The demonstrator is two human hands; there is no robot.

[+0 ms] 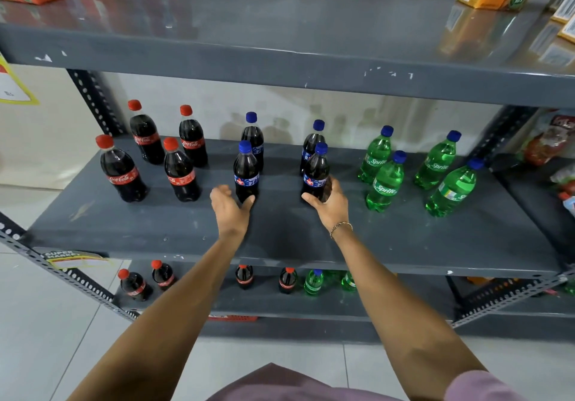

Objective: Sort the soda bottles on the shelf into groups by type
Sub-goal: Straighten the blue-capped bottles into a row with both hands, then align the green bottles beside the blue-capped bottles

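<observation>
On the grey middle shelf (280,232), four red-capped Coca-Cola bottles (123,172) are standing at the left, four blue-capped dark cola bottles (252,142) with blue labels too small to read are sitting in the centre, and four green Sprite bottles (385,182) are standing at the right. The left hand (231,209) is resting open, its thumb touching the base of the front-left blue-capped bottle (246,172), while the right hand (331,203) is wrapping its fingers (332,184) around the front-right blue-capped bottle (315,173). A yellow tag (73,259) on the shelf edge is reading "SUPER MARKET".
</observation>
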